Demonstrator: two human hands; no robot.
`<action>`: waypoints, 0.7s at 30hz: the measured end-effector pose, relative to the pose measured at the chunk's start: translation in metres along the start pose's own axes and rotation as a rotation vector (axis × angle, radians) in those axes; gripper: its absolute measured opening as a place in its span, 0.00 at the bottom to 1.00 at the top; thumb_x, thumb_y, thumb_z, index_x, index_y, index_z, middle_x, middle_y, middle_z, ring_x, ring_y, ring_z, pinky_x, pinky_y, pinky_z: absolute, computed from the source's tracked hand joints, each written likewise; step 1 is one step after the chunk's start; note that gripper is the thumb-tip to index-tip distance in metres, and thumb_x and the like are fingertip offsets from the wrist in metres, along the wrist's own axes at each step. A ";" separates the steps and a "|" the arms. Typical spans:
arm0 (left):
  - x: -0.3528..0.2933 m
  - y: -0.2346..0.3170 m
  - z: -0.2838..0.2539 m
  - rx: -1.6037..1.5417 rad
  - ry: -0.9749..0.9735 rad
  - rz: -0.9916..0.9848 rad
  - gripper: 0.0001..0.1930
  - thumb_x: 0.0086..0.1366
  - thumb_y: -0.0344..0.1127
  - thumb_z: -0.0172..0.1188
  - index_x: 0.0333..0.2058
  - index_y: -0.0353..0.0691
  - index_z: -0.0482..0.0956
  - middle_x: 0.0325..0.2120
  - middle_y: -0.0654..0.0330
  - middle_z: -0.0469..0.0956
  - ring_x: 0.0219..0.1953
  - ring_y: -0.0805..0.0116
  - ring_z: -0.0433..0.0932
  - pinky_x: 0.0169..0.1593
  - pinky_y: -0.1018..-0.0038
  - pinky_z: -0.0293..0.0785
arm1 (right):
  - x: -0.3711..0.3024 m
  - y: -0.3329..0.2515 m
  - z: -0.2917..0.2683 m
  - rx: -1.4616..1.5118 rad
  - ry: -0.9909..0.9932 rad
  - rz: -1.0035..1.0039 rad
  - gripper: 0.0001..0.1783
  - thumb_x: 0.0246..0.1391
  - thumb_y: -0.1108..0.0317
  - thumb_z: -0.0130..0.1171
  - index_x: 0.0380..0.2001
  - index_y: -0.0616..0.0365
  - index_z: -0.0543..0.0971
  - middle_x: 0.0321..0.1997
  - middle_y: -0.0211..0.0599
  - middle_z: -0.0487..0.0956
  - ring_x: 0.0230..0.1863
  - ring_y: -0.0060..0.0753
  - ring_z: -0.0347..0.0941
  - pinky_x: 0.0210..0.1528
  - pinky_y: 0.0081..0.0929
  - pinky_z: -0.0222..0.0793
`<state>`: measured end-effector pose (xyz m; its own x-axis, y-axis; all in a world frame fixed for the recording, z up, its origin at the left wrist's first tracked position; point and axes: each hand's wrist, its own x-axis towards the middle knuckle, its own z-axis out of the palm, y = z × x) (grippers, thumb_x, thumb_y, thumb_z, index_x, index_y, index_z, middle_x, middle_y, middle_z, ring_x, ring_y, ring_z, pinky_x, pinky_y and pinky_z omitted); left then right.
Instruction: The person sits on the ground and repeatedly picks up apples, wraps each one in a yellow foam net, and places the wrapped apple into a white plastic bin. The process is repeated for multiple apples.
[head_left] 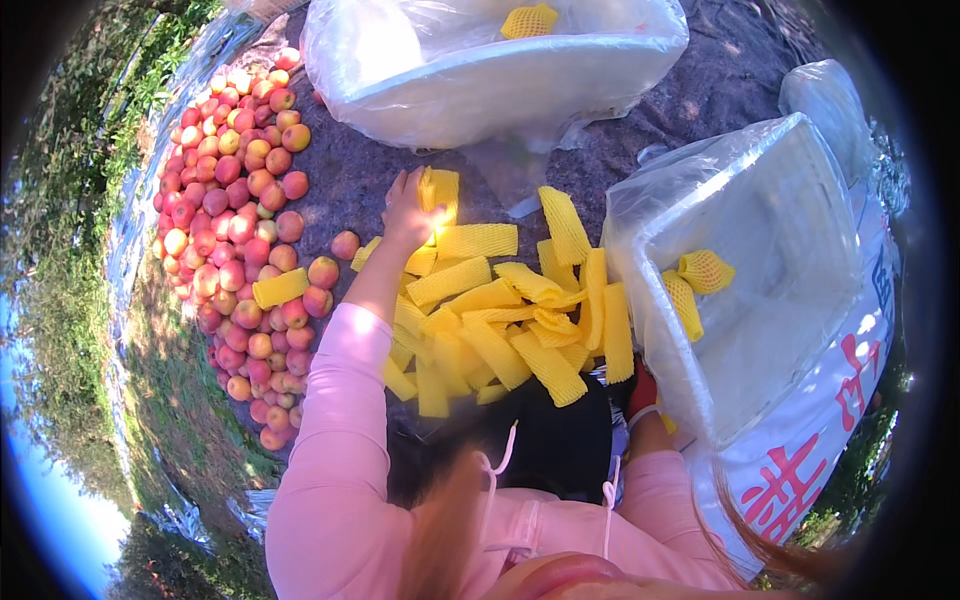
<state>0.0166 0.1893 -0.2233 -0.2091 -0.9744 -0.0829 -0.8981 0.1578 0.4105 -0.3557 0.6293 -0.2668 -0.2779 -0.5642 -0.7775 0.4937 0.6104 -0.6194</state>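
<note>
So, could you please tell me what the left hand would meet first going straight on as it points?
The left hand would likely meet the far plastic-lined box, past some dark cloth; depth is unclear.

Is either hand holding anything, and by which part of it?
The left hand is at the left edge of a yellow foam sleeve; whether it grips cannot be told. The right hand, partly hidden beside the lined box, is unclear too.
</note>
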 end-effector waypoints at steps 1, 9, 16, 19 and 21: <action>-0.009 0.012 0.006 -0.034 -0.085 -0.044 0.48 0.57 0.44 0.75 0.76 0.54 0.63 0.75 0.47 0.62 0.78 0.44 0.57 0.73 0.44 0.63 | -0.001 0.003 0.001 -0.075 -0.014 -0.092 0.26 0.79 0.52 0.46 0.63 0.62 0.78 0.60 0.39 0.84 0.59 0.37 0.80 0.63 0.33 0.74; -0.141 0.064 -0.022 -0.034 -0.702 0.395 0.39 0.64 0.37 0.71 0.73 0.48 0.66 0.71 0.50 0.68 0.73 0.42 0.66 0.71 0.51 0.68 | 0.032 0.039 -0.019 0.238 0.076 -0.013 0.26 0.79 0.51 0.48 0.62 0.62 0.78 0.56 0.38 0.85 0.55 0.36 0.81 0.58 0.33 0.76; -0.056 0.041 -0.114 -0.391 -0.112 0.061 0.28 0.68 0.38 0.69 0.64 0.43 0.74 0.70 0.49 0.69 0.69 0.50 0.71 0.70 0.56 0.69 | 0.022 0.024 -0.015 0.427 0.133 0.169 0.26 0.77 0.46 0.50 0.59 0.57 0.81 0.47 0.36 0.86 0.46 0.35 0.82 0.50 0.33 0.78; -0.006 0.051 -0.159 -0.549 0.634 0.166 0.22 0.66 0.35 0.69 0.57 0.38 0.79 0.62 0.49 0.77 0.66 0.50 0.74 0.69 0.54 0.69 | 0.029 0.030 -0.019 0.423 0.060 0.190 0.25 0.77 0.45 0.51 0.56 0.55 0.81 0.42 0.35 0.84 0.42 0.34 0.81 0.46 0.33 0.78; 0.025 0.067 -0.180 -0.210 0.692 0.390 0.20 0.66 0.39 0.71 0.53 0.39 0.81 0.58 0.49 0.81 0.67 0.52 0.74 0.70 0.52 0.66 | 0.036 0.041 -0.027 0.434 0.022 0.201 0.25 0.77 0.44 0.51 0.55 0.54 0.81 0.38 0.34 0.83 0.39 0.34 0.80 0.43 0.33 0.77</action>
<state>0.0205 0.1463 -0.0339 -0.1435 -0.7449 0.6516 -0.7049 0.5390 0.4610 -0.3678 0.6485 -0.3231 -0.1570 -0.4440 -0.8822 0.8366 0.4150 -0.3577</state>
